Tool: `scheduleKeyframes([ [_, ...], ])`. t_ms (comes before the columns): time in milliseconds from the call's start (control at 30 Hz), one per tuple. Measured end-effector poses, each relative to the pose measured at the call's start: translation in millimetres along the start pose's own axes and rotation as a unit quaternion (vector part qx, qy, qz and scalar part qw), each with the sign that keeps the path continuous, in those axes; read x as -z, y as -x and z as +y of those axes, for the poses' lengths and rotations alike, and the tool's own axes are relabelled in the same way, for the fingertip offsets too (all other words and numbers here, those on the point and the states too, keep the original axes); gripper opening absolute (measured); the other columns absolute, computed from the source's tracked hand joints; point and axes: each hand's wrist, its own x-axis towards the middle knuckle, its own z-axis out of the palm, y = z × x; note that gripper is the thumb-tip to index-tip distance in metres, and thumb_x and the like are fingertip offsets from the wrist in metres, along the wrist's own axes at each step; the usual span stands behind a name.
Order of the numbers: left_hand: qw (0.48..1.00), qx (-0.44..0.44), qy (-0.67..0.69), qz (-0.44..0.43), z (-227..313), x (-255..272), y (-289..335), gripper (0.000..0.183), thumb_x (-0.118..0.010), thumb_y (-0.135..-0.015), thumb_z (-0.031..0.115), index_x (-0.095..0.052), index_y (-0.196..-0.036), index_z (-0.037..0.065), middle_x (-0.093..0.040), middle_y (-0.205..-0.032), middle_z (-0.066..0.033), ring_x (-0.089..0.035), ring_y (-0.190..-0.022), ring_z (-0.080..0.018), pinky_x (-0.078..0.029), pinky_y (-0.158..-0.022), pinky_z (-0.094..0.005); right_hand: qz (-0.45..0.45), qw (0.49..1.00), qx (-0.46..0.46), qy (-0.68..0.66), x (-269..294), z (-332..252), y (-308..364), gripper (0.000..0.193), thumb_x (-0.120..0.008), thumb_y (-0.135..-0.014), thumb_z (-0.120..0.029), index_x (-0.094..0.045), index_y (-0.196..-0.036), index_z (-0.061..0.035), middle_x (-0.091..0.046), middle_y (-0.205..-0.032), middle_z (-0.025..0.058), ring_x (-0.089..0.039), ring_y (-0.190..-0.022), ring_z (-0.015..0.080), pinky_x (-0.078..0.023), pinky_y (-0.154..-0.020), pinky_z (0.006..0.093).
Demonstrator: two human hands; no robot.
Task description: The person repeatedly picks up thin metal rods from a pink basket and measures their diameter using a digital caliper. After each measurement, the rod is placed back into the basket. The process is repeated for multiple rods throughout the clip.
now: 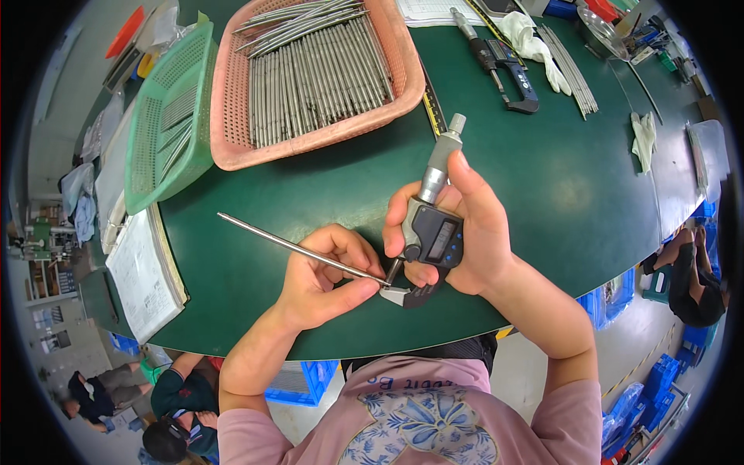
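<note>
While the left hand (316, 280) pinches a metal rod (267, 234) between closed fingers, its near tip just past them at a micrometer's (436, 235) gap, the right hand (482, 232) curls closed fingers around that micrometer.

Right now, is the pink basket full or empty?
Mostly full: metal rods lie side by side in the pink basket, some slanting across.
</note>
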Motion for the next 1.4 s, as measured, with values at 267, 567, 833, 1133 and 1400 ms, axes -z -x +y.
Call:
scheduleKeyframes([
  [267,0.999,0.022,0.045,0.01,2.5,-1.0,0.3,0.017,-0.061,-0.075,-0.004,-0.047,-0.083,0.001,-0.056,-0.086,-0.0117,-0.058,-0.073,-0.0139,-0.049,-0.062,-0.0236,0.006,1.0,0.01,0.005,-0.6,2.3,-0.5,0.072,-0.018,-0.085,-0.061,-0.054,-0.089,0.0014,-0.058,-0.068,0.0107,-0.048,-0.042,0.0156,-0.041,-0.041,0.0246],
  [567,0.998,0.017,0.057,0.012,2.7,-1.5,-0.4,0.016,-0.058,-0.077,-0.006,-0.046,-0.084,0.001,-0.055,-0.085,-0.0118,-0.059,-0.072,-0.0143,-0.05,-0.06,-0.0232,0.013,1.0,-0.01,-0.008,-1.3,-0.6,-0.3,0.075,-0.018,-0.082,-0.063,-0.054,-0.091,0.0019,-0.058,-0.069,0.0108,-0.048,-0.042,0.0173,-0.041,-0.042,0.0249],
  [833,0.998,0.029,0.06,0.01,1.7,-1.2,0.1,0.016,-0.058,-0.076,-0.006,-0.046,-0.084,0.001,-0.055,-0.086,-0.0116,-0.06,-0.074,-0.0156,-0.051,-0.06,-0.0236,0.018,1.0,-0.024,-0.003,-0.2,-0.2,-0.5,0.074,-0.027,-0.078,-0.069,-0.055,-0.081,-0.0007,-0.058,-0.067,0.0102,-0.047,-0.04,0.0155,-0.04,-0.04,0.0239],
  [1133,0.998,0.018,0.06,0.007,1.6,-1.9,-0.9,0.017,-0.059,-0.076,-0.006,-0.046,-0.085,0.001,-0.055,-0.085,-0.0121,-0.059,-0.072,-0.0154,-0.05,-0.06,-0.0241,0.015,1.0,-0.011,-0.002,0.2,0.7,-1.3,0.073,-0.021,-0.082,-0.065,-0.055,-0.084,0.0004,-0.056,-0.069,0.0165,-0.044,-0.038,0.018,-0.039,-0.037,0.0259],
  [1400,0.998,0.013,0.058,0.006,1.8,-0.2,0.2,0.016,-0.059,-0.076,-0.005,-0.046,-0.084,0.001,-0.055,-0.084,-0.0116,-0.058,-0.071,-0.0145,-0.049,-0.061,-0.0246,0.008,1.0,-0.007,0.016,-1.5,1.6,-1.3,0.078,-0.019,-0.081,-0.067,-0.054,-0.087,0.0019,-0.058,-0.068,0.01,-0.048,-0.041,0.0155,-0.04,-0.04,0.0236],
])
